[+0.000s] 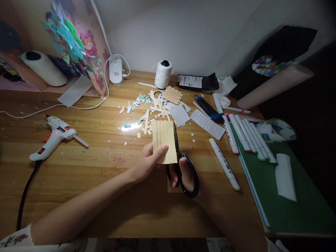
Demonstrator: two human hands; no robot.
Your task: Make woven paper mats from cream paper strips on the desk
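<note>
My left hand (147, 159) pinches a piece of pale yellow paper (164, 134) marked with several lengthwise lines, a few of them red. Its thumb lies on the front of the paper and the fingers are behind. My right hand (187, 175) has its thumb and fingers through the black handles of a pair of scissors (194, 180). The scissor blades run along the paper's right edge. Just beyond the paper lie yellow strips and small paper scraps (145, 120), with a woven tan paper piece (172, 95) behind them.
A white glue gun (56, 136) with a black cord lies at left. A thread spool (163, 74) stands at the back. To the right are a blue-black utility knife (208, 108), a marker (224, 164), several more markers (252, 138) and a green mat (262, 182). A white cable (89, 107) crosses the back left.
</note>
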